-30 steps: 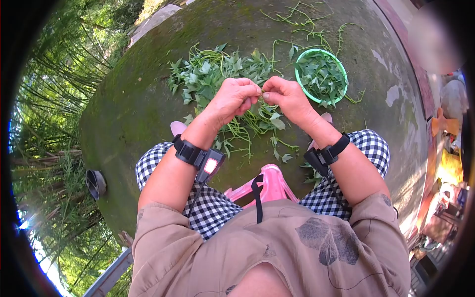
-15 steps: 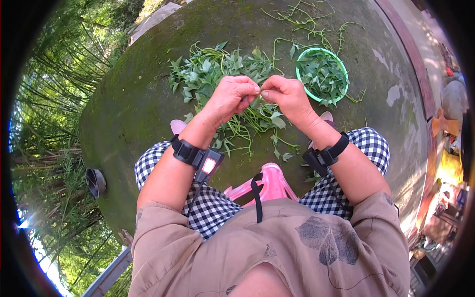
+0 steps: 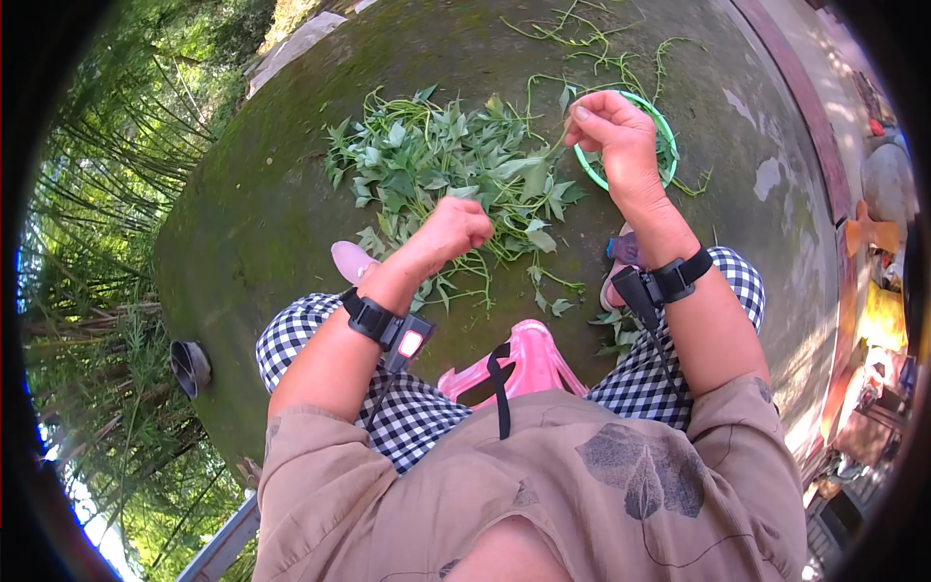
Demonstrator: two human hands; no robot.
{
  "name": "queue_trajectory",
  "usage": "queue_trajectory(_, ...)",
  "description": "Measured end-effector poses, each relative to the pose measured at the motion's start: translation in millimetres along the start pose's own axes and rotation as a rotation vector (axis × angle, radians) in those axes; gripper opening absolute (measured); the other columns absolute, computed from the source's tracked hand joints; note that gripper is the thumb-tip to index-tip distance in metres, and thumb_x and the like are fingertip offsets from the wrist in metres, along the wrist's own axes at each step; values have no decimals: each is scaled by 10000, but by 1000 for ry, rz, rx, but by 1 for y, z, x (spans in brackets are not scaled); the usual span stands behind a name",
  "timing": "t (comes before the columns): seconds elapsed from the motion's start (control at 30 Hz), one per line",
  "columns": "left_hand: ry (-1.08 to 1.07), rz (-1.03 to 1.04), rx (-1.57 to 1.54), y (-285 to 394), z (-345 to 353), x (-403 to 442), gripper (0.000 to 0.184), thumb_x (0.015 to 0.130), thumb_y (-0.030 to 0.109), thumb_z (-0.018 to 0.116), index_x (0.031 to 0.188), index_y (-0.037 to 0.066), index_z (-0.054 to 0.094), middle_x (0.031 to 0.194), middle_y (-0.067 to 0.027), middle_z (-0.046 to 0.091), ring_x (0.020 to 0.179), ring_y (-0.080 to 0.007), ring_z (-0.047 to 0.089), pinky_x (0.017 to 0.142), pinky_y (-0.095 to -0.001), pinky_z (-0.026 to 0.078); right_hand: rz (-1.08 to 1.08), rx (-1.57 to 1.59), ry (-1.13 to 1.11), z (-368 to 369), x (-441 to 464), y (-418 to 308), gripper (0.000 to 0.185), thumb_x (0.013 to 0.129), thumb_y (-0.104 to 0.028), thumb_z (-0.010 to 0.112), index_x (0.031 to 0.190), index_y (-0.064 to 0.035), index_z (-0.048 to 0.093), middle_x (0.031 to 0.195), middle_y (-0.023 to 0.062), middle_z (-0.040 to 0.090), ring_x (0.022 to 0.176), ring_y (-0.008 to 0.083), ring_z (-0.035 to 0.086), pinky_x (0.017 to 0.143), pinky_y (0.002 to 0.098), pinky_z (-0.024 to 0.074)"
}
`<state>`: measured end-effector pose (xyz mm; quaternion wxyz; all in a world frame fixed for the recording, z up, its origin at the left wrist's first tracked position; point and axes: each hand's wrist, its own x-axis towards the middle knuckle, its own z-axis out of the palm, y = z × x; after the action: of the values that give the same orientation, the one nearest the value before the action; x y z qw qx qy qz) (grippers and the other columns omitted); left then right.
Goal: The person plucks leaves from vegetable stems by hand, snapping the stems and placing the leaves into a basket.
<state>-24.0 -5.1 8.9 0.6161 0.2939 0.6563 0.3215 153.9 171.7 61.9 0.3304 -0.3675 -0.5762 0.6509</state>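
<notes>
My right hand (image 3: 617, 136) pinches the end of a thin green stem (image 3: 561, 144), raised in front of the green-rimmed basket (image 3: 669, 136); leaves hang from the stem down to the left. The basket is partly hidden behind this hand. Lower and to the left, my left hand (image 3: 454, 229) is curled at the near side of the leafy pile (image 3: 417, 155); its fingers are closed, and whether they hold anything is hidden. The pile of leaves and stems lies on the mossy ground.
Loose bare stems (image 3: 601, 48) lie beyond the basket. A pink plastic stool (image 3: 531, 354) is between my knees. A dark round pot (image 3: 190, 369) sits at the ground's left edge, beside dense greenery. Assorted items line the right side.
My hands have parted: the right went up and right with a leafy stem, while the left dropped down and left over the pile. More of the basket is covered.
</notes>
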Motion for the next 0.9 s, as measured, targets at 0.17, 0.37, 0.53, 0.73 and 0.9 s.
queue_trajectory(0.17, -274, 216, 929, -70, 29, -2, 142, 715, 180, 732, 804, 73, 709, 846, -93, 673, 713, -263, 635, 644, -398, 507, 51, -42, 8, -17, 6, -1, 111, 917, -162, 605, 931, -55, 631, 802, 28, 665, 690, 103, 629, 625, 220, 460)
queue_trajectory(0.37, -234, 43, 1213, -48, 51, -5, 237, 688, 93, 685, 923, 91, 712, 872, -138, 656, 873, -327, 638, 737, -448, 506, 136, -113, -96, -7, 2, 3, 97, 911, -156, 606, 933, -63, 624, 771, 21, 656, 656, 99, 623, 590, 208, 447)
queue_trajectory(0.53, 241, 390, 732, -8, 24, -1, 311, 639, -27, 687, 926, 89, 719, 731, -62, 551, 700, -210, 573, 629, -352, 470, 167, -119, -212, -2, 1, 6, 88, 899, -147, 611, 934, -68, 622, 759, 15, 648, 655, 100, 622, 584, 213, 445)
queue_trajectory(0.73, 127, 335, 2, 46, 4, -2, 120, 816, 137, 735, 887, 40, 727, 727, 30, 632, 642, -42, 495, 570, -220, 396, 224, -36, -334, 19, -8, 9, 70, 887, -95, 626, 904, -29, 610, 741, 38, 642, 633, 106, 608, 569, 226, 469)
queue_trajectory(0.9, 77, 274, 12, 43, 9, 3, 106, 828, 133, 718, 828, 30, 693, 680, 45, 574, 614, -46, 471, 545, -234, 389, 59, -158, -253, 24, -8, 9, 61, 864, -90, 627, 911, -52, 620, 742, 46, 648, 647, 120, 618, 575, 269, 475)
